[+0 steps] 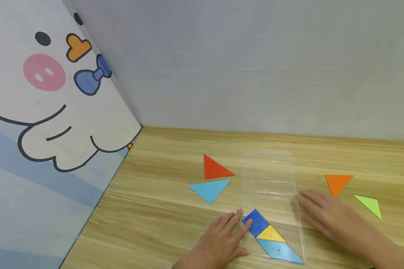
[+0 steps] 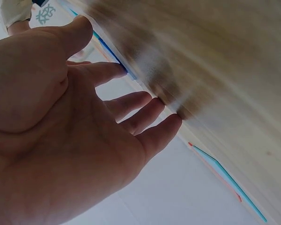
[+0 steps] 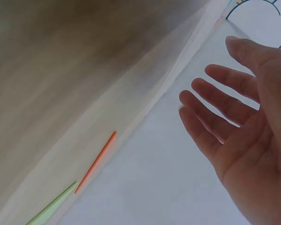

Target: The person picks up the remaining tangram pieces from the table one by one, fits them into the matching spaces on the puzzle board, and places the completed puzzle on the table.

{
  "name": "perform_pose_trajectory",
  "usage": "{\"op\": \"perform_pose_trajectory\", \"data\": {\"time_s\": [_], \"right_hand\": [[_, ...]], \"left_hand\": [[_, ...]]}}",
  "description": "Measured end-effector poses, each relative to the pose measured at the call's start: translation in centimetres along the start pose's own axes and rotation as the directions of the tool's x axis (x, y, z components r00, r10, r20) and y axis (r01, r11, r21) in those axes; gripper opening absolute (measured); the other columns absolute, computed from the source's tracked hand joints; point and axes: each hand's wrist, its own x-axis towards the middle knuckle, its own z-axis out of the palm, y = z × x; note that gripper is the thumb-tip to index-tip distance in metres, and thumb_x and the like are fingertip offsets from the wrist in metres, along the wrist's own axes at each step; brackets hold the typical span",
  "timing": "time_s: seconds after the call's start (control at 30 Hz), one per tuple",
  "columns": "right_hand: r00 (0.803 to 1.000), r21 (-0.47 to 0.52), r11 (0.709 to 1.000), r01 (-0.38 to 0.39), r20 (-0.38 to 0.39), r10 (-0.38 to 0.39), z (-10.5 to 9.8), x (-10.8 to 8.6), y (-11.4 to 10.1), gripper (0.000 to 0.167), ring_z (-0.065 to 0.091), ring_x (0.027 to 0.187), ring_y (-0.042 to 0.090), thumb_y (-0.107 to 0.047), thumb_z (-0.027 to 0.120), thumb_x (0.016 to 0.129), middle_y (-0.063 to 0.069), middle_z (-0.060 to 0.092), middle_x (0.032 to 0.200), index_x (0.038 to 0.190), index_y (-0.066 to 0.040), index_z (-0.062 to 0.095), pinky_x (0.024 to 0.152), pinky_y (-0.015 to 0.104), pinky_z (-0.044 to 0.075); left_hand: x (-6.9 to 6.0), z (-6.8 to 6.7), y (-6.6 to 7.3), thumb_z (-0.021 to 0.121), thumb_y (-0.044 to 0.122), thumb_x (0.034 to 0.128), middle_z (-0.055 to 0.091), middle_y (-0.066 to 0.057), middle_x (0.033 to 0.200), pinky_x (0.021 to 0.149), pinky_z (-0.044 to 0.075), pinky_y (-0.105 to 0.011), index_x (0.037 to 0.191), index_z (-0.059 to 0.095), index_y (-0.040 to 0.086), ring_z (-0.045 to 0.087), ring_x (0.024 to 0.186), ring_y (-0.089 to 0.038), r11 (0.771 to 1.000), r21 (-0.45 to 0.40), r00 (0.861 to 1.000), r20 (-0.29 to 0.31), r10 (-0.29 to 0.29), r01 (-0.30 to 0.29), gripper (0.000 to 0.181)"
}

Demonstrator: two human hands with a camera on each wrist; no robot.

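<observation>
On the wooden table lies a clear plastic tangram case, unfolded into two halves. Its near half holds a dark blue square, a small yellow triangle and a light blue parallelogram, edge to edge in a slanting row. My left hand rests at the case's left edge, its index fingertip on the blue square and its fingers spread. At the right edge of the case is my right hand, fingers loosely extended and holding nothing; in the right wrist view its palm shows bare.
Left of the case lie a red triangle and a light blue triangle. To the right are an orange triangle and a lime green triangle. A pale wall and a cartoon-printed panel border the table.
</observation>
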Motion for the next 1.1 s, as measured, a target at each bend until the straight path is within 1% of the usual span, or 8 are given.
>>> {"op": "perform_pose_trajectory", "data": {"time_s": [0.1,0.17,0.23,0.5,0.63,0.87,0.97,1.1], "right_hand": [[1.0,-0.047,0.999,0.011,-0.02,-0.012,-0.3,0.0,0.6,0.064,0.067,0.102,0.029,-0.046,0.03,0.112,0.012,0.069,0.118,0.123,0.002,0.071,0.091,0.034,0.052],[0.999,-0.069,0.997,0.02,-0.028,-0.022,-0.4,0.0,1.0,0.062,0.068,0.1,0.029,-0.045,0.032,0.112,0.012,0.069,0.115,0.121,0.003,0.071,0.076,0.043,0.055],[0.999,-0.081,0.996,0.023,-0.037,-0.026,-0.5,-0.1,1.3,0.063,0.068,0.097,0.03,-0.045,0.032,0.112,0.014,0.069,0.113,0.12,0.004,0.071,0.07,0.046,0.057],[0.998,-0.043,0.997,-0.061,-0.028,0.06,-0.7,-0.7,2.3,0.072,0.067,0.1,0.038,-0.052,0.026,0.111,0.019,0.068,0.115,0.118,0.006,0.07,0.079,0.053,0.051],[0.997,-0.055,0.996,-0.068,-0.046,0.066,-0.7,-0.8,2.7,0.072,0.069,0.096,0.042,-0.051,0.027,0.111,0.023,0.069,0.113,0.117,0.006,0.069,0.076,0.057,0.054],[0.986,-0.091,0.982,-0.163,-0.047,0.159,-1.0,-1.1,3.5,0.079,0.068,0.094,0.047,-0.055,0.021,0.11,0.028,0.069,0.11,0.115,0.009,0.068,0.075,0.059,0.054],[0.987,-0.1,0.982,-0.159,-0.056,0.153,-1.0,-1.2,4.0,0.08,0.067,0.092,0.049,-0.054,0.022,0.11,0.031,0.068,0.11,0.114,0.011,0.067,0.074,0.061,0.054],[0.986,-0.097,0.984,-0.149,-0.086,0.141,-0.9,-1.4,4.6,0.079,0.066,0.091,0.05,-0.053,0.023,0.11,0.031,0.067,0.108,0.113,0.014,0.065,0.078,0.063,0.052]], "left_hand": [[0.0,0.0,0.0,0.046,0.057,0.1044,0.041,-0.008,0.16,0.112,0.041,-0.033,0.16,0.039,0.02,0.044,0.142,-0.02,1.0,-0.011,1.0,0.006,-0.001,0.001,0.067],[0.0,-0.1,0.0,0.046,0.057,0.1045,0.041,-0.008,0.16,0.113,0.041,-0.034,0.16,0.039,0.02,0.044,0.143,-0.02,1.0,-0.018,1.0,0.01,-0.002,0.002,0.067],[0.0,-0.1,-0.1,0.046,0.057,0.1045,0.04,-0.008,0.161,0.113,0.041,-0.034,0.16,0.039,0.02,0.043,0.143,-0.02,1.0,-0.023,1.0,0.014,-0.004,0.004,0.067],[0.0,-0.1,-0.1,0.046,0.058,0.1044,0.041,-0.008,0.16,0.113,0.041,-0.033,0.16,0.039,0.019,0.043,0.142,-0.02,1.0,-0.016,1.0,0.005,0.001,-0.001,0.068],[0.0,-0.1,-0.1,0.046,0.057,0.1045,0.04,-0.009,0.16,0.113,0.04,-0.033,0.16,0.039,0.019,0.043,0.143,-0.02,1.0,-0.023,1.0,0.007,0.002,-0.002,0.068],[-0.1,-0.2,-0.1,0.044,0.057,0.105,0.039,-0.008,0.162,0.114,0.039,-0.033,0.161,0.037,0.02,0.042,0.143,-0.019,1.0,-0.029,1.0,0.027,-0.003,0.004,0.068],[-0.1,-0.3,-0.1,0.044,0.058,0.105,0.039,-0.008,0.162,0.114,0.039,-0.033,0.161,0.037,0.02,0.042,0.143,-0.019,1.0,-0.02,1.0,0.03,-0.003,0.004,0.068],[-0.1,-0.3,-0.1,0.044,0.058,0.1049,0.038,-0.008,0.162,0.115,0.039,-0.033,0.161,0.037,0.02,0.042,0.143,-0.02,1.0,-0.017,1.0,0.031,-0.004,0.005,0.068]]}}
